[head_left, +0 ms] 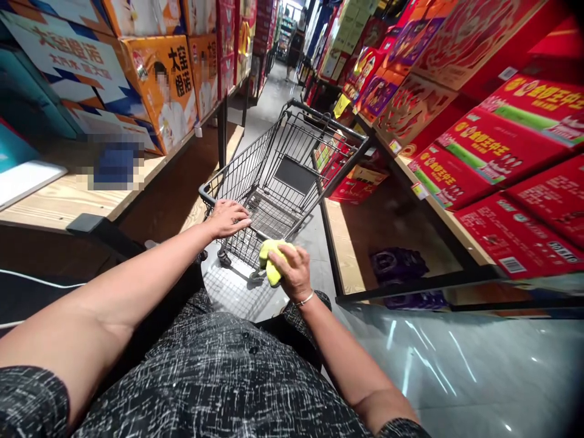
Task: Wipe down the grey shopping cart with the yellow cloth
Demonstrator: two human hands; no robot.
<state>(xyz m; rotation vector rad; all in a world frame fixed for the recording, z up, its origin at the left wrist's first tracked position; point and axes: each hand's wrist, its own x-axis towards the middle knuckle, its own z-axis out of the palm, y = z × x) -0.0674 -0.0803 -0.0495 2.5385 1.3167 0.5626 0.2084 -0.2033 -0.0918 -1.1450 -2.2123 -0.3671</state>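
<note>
A black wire shopping cart (296,173) stands in the aisle in front of me, its near end close to my legs. My left hand (228,218) is on the cart's near rim, with its fingers curled over the top. In my right hand (292,267) is a bunched yellow-green cloth (271,261), gripped between thumb and fingers just off the near right corner of the cart. No goods show in the cart's basket.
Orange cartons (157,91) stack on the left wooden shelf (68,188), beside a pixelated blue thing (114,164). Red gift boxes (497,140) fill the right shelf, with purple packs (399,264) low down. A person (295,48) is far down the aisle.
</note>
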